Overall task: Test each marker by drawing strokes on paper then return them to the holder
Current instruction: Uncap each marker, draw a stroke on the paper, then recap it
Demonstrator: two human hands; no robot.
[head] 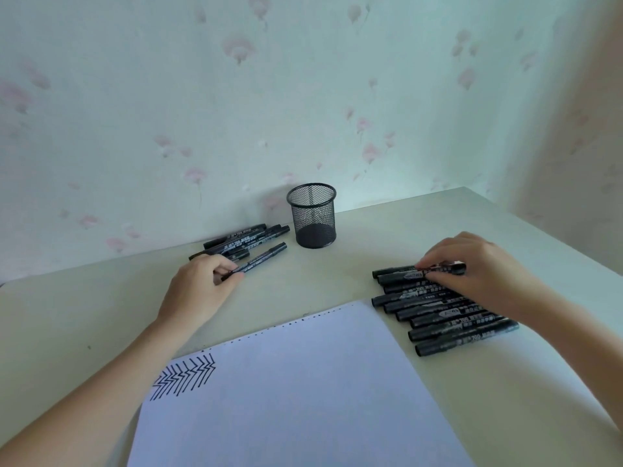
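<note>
My left hand (199,288) pinches the near end of a black marker (261,259) that lies on the table beside a small pile of black markers (242,239) at the back left. My right hand (472,271) rests over a row of several black markers (438,315) at the right, its fingertips pinching the farthest marker (435,269) of that row. The black mesh holder (314,215) stands upright by the wall with no markers inside. A white sheet of paper (303,382) lies in front of me, with several black zigzag strokes (185,377) at its left edge.
The pale table (337,264) meets a floral-papered wall just behind the holder. The table's right edge runs diagonally past my right forearm, and its left corner lies near the far left.
</note>
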